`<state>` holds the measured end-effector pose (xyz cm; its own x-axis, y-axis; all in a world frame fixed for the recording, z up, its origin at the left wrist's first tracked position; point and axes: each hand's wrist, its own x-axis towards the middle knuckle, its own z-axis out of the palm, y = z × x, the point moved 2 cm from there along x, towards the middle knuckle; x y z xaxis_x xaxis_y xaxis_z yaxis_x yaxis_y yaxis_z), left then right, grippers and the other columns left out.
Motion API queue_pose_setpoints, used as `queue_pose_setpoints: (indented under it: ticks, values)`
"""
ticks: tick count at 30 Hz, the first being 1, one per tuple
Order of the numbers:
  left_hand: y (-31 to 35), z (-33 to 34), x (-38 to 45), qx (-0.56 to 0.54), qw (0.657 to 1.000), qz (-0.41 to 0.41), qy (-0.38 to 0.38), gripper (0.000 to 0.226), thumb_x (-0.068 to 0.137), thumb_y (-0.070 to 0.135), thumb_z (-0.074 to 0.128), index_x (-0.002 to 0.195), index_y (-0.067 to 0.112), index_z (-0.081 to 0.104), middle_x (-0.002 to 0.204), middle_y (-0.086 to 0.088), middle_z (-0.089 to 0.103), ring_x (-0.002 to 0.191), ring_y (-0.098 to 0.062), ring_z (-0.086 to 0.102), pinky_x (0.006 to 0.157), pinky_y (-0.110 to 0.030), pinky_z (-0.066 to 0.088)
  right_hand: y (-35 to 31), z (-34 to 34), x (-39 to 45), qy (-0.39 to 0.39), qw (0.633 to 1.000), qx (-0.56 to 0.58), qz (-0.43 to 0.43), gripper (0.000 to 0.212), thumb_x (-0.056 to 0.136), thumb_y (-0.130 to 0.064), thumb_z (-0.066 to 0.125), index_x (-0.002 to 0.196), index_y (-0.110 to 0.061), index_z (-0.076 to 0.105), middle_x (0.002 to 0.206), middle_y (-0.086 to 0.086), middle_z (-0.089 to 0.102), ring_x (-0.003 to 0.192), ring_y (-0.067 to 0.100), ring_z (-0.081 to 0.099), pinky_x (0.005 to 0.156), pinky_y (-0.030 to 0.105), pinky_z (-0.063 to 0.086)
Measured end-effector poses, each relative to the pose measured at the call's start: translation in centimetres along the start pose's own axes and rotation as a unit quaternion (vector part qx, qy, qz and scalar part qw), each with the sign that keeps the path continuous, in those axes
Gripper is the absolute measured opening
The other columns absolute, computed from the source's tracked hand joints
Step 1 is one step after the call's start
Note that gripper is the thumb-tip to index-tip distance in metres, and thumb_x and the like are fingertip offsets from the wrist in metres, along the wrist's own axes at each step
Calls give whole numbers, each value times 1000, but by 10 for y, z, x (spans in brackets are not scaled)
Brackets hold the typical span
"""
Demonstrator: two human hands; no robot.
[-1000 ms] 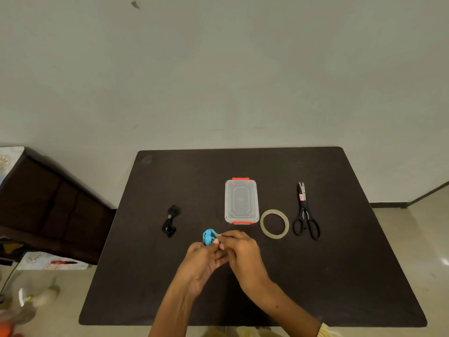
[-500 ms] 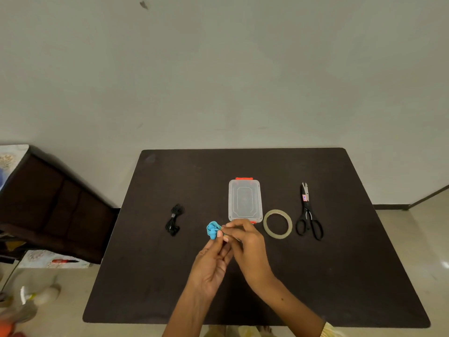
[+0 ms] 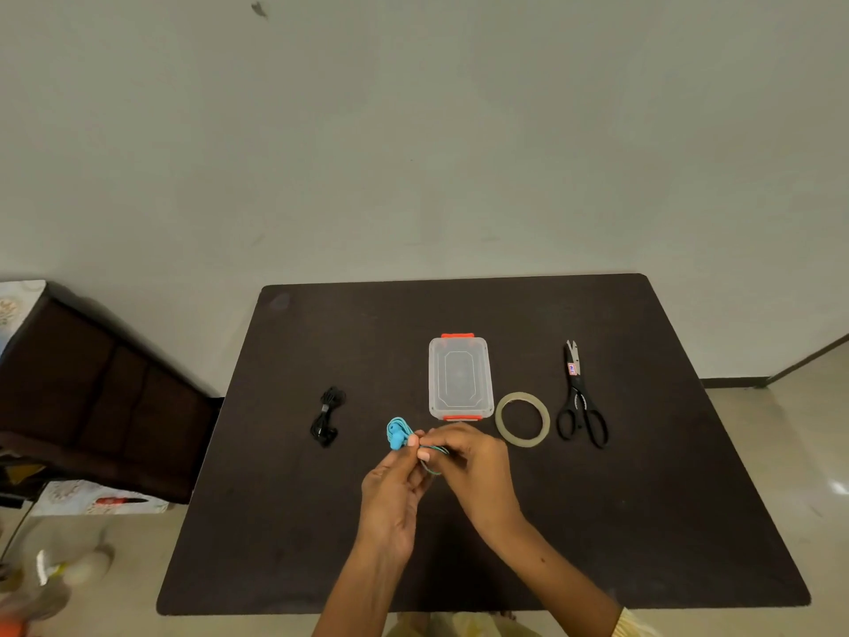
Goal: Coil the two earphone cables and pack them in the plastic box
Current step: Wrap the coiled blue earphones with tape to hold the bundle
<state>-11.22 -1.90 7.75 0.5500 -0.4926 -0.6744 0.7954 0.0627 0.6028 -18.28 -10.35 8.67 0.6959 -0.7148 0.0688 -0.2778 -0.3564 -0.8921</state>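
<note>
One head-worn wide-angle view only; looks forward and down from above the near edge of the tabletop (image 3: 643, 521); whole tabletop in frame, far edge against the wall (image 3: 413, 131); hands close below.

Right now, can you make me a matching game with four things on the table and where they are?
Things:
1. blue earphones
2. black earphones
3. tape ring
4. scissors

Places:
A. farthest right on the table
B. held in both hands
C. lying alone, left of the plastic box
D. between the box and the scissors

Pairs: 1-B, 2-C, 3-D, 4-A
</note>
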Motion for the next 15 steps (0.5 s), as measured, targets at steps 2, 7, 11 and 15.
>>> queue_pose_setpoints:
  ticks: [2, 7, 11, 15]
  values:
    - [-1, 1, 0, 35, 999, 26, 17, 19, 90, 10, 57, 104, 2, 67, 104, -15, 71, 102, -24, 66, 89, -35, 50, 6, 2, -3, -12, 1000, -4, 7, 23, 80, -13, 72, 103, -15, 73, 101, -3, 71, 87, -6, 63, 80, 6, 48]
    - [-2, 8, 1, 64, 997, 34, 27, 20, 90, 8, 57, 106, 0, 66, 101, -16, 71, 99, -25, 67, 88, -37, 52, 19, -8, -9, 2, 995, 73, 64, 20, 78, -17, 74, 99, -18, 74, 99, -4, 71, 91, 7, 68, 81, 20, 56]
    - [0, 12, 4, 93, 994, 50, 31, 14, 89, 10, 58, 101, 10, 65, 99, -11, 73, 95, -21, 69, 86, -33, 51, 46, -35, 0, 80, 983, 98, 135, 6, 81, -20, 72, 86, -18, 74, 83, -5, 71, 82, 8, 67, 72, 15, 53]
    - [-2, 16, 7, 121, 992, 38, 27, 17, 88, 12, 59, 104, 12, 64, 102, -11, 72, 96, -19, 69, 95, -37, 46, 105, -53, 19, 71, 982, -91, 149, 14, 82, -8, 70, 95, -9, 73, 97, 6, 70, 92, 18, 65, 80, 21, 50]
